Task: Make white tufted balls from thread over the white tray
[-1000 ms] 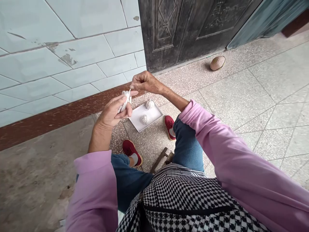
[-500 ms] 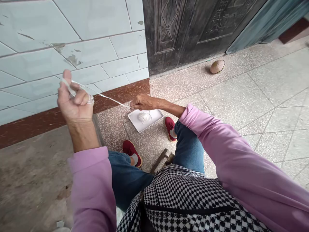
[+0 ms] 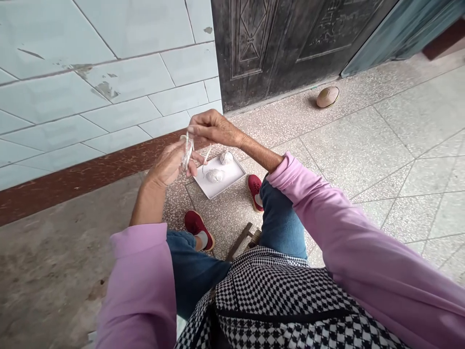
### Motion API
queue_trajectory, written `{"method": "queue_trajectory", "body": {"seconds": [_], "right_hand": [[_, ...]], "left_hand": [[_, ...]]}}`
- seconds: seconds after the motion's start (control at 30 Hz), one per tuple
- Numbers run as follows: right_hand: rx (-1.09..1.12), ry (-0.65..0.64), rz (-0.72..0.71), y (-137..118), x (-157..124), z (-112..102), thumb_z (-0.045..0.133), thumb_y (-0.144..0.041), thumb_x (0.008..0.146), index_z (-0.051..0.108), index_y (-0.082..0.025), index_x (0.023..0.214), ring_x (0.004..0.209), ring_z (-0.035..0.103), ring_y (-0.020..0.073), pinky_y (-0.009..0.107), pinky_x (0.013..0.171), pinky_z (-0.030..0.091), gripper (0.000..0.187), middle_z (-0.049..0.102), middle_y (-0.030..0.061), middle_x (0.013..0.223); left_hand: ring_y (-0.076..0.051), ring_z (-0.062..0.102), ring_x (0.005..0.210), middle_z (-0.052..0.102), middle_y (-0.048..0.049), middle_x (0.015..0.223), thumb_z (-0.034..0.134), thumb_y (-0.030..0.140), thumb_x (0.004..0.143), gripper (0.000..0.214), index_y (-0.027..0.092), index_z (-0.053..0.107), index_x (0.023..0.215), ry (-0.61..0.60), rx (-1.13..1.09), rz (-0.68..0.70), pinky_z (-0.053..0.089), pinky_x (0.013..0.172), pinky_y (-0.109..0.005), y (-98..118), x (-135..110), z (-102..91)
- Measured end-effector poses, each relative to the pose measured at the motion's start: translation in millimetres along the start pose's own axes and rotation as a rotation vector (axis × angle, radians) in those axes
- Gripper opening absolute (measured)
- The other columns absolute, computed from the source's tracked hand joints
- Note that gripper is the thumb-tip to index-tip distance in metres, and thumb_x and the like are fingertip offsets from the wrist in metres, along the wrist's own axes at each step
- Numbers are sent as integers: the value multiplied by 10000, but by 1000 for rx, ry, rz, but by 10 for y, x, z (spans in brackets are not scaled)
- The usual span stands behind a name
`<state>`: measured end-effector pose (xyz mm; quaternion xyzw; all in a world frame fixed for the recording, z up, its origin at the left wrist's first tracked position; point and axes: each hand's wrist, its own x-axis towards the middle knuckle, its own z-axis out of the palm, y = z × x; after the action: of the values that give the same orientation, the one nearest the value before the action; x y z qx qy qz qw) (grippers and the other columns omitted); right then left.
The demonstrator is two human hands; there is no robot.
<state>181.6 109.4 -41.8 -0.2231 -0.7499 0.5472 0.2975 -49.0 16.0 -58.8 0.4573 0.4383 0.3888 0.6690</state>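
Loops of flat white string (image 3: 187, 154) are wound about the fingers of my left hand (image 3: 167, 162), which is partly curled round them. Right above it, my right hand (image 3: 215, 128) pinches the string between thumb and fingers. A short stretch of string (image 3: 207, 156) hangs near the left fingertips. Below both hands a shallow white tray (image 3: 232, 175) rests on the floor. In it sit two wound balls of white string, one nearer ball (image 3: 214, 175) and one farther ball (image 3: 226, 158).
A tiled wall (image 3: 119, 72) with a brown base rises at the left, beside a dark carved door (image 3: 276, 43). A rounded tan object (image 3: 327, 97) lies by the doorstep. My red shoes (image 3: 198, 228) flank the tray, and part of a wooden stool (image 3: 242, 242) shows between my legs.
My left hand has come down and to the right, and my right hand has risen to meet it. The stretched string between them is now short. The farther ball has come into view.
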Motion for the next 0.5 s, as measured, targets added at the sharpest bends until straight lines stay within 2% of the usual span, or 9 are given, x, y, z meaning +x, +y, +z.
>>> {"method": "queue_trajectory", "body": {"seconds": [0.07,0.17,0.3,0.37,0.5], "right_hand": [[-110,82,19,132,17,-168,743,-239,1295,555,-226,878,804,384,140,269,724,292,458,434,-70,789],[-220,113,46,237,-28,-285,797,-194,1204,460,-257,820,817,364,150,291,745,287,515,386,-71,785],[-323,113,48,142,-120,-307,798,-131,1129,532,-235,847,845,414,162,300,777,329,402,410,-61,788],[-350,113,60,77,-136,-302,814,-150,1128,563,-220,835,849,436,154,301,780,339,392,444,-64,785],[-262,116,72,115,-91,-242,719,-253,1231,556,-210,819,847,476,108,266,764,347,445,488,-82,749]], "left_hand": [[-142,594,438,909,-73,849,858,645,1217,592,127,785,1495,-50,26,-7,312,447,-293,42,-21,59],[-142,576,416,946,-149,943,803,591,1252,585,106,822,1578,-66,77,-14,334,428,-283,70,-20,88],[-172,644,449,936,-166,946,890,524,1210,468,129,914,1460,-9,171,-14,363,428,-256,65,-3,108],[-144,586,436,937,-167,956,905,550,1192,467,144,932,1422,-29,164,3,317,424,-245,88,-27,143],[-68,397,403,935,-213,1015,896,684,1161,651,124,908,1492,-130,25,34,205,422,-270,176,-103,194]]}}
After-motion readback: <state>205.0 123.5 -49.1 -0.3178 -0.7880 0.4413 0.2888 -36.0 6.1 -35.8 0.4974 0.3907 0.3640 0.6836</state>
